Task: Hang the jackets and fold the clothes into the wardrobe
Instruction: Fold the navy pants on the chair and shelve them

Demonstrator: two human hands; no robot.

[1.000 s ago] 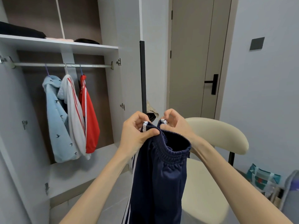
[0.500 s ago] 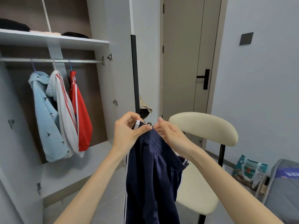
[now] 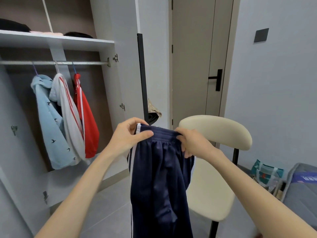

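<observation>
Left hand [image 3: 127,136] and right hand [image 3: 193,143] gripping waistband, navy trousers [image 3: 159,182] hanging below

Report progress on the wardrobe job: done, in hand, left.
Done: the light blue jacket, white jacket and red jacket hang on the rail; folded clothes sit on the upper shelf. In hand: the left hand and right hand grip the navy track pants by the waistband, unfolded. Left: fold the pants and shelve them.
</observation>
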